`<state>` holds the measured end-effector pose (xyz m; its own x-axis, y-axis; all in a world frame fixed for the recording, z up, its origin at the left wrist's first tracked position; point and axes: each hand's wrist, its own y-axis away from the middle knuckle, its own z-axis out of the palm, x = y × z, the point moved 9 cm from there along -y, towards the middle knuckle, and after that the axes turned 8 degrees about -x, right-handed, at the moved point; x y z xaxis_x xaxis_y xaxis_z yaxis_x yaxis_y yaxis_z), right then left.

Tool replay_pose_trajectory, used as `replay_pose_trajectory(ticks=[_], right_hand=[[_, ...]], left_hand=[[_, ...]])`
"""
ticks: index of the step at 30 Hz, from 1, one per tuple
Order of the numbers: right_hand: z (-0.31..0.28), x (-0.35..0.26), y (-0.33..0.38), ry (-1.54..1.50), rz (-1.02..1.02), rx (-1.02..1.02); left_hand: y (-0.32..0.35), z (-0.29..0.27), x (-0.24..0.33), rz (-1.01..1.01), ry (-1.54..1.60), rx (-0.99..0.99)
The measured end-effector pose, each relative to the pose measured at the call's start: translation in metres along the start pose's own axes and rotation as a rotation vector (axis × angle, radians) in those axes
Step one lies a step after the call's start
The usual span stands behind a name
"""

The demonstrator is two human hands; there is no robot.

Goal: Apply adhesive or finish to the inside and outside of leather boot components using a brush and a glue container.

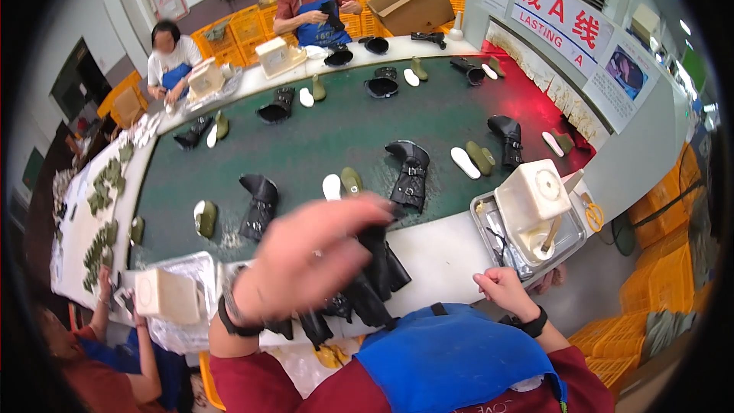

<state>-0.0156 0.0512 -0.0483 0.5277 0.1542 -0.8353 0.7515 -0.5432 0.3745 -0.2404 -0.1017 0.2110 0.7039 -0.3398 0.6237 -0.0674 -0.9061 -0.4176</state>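
Stretches the left hand (306,264) out over the near edge of the green belt (336,124), blurred, fingers extended and thumb apart, open in shape — cannot tell whether touching the black boots (396,266) just below. Holds the right hand (503,291) farther right on the near side of the belt, fingers curled closed in a loose fist; cannot tell whether around anything small.

Has the black boots bunched on the white counter (437,260) along the belt's near edge, partly hidden behind the left hand. On the belt, just past the left fingertips, a buckled boot (410,172), foot end toward the far side; nearer the belt's left end, an olive shoe form (351,181) and a white insole (331,186). Farther along the belt, more boots, insoles and forms in spaced groups.

Near the right hand, at the belt's near right corner, a metal tray (567,235) with a cream container (534,191) standing in it. At the belt's near left corner, a boxy cream tub (164,296) and a co-worker's arm (144,363). Past the belt's left end, a pile of olive pieces (111,176). Beyond the belt's far edge, one person (306,1) holding a black thing — and another person (172,61) farther left. Over the belt's right end, a red glow (527,90).
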Motion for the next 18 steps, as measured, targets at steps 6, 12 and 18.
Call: replay_pose_trajectory(ticks=[6, 12, 18], right_hand=[[0.033, -0.02, 0.001, -0.051, -0.13, -0.181], [0.057, -0.022, -0.003, -0.072, -0.181, -0.375], [0.043, -0.015, -0.004, -0.123, -0.238, -0.253]], left_hand=[[0.052, 0.046, 0.181, 1.021, -0.354, 0.512], [0.076, 0.006, 0.156, 0.246, -0.337, 0.126], [0.213, 0.014, -0.062, -0.699, -0.613, 0.493]])
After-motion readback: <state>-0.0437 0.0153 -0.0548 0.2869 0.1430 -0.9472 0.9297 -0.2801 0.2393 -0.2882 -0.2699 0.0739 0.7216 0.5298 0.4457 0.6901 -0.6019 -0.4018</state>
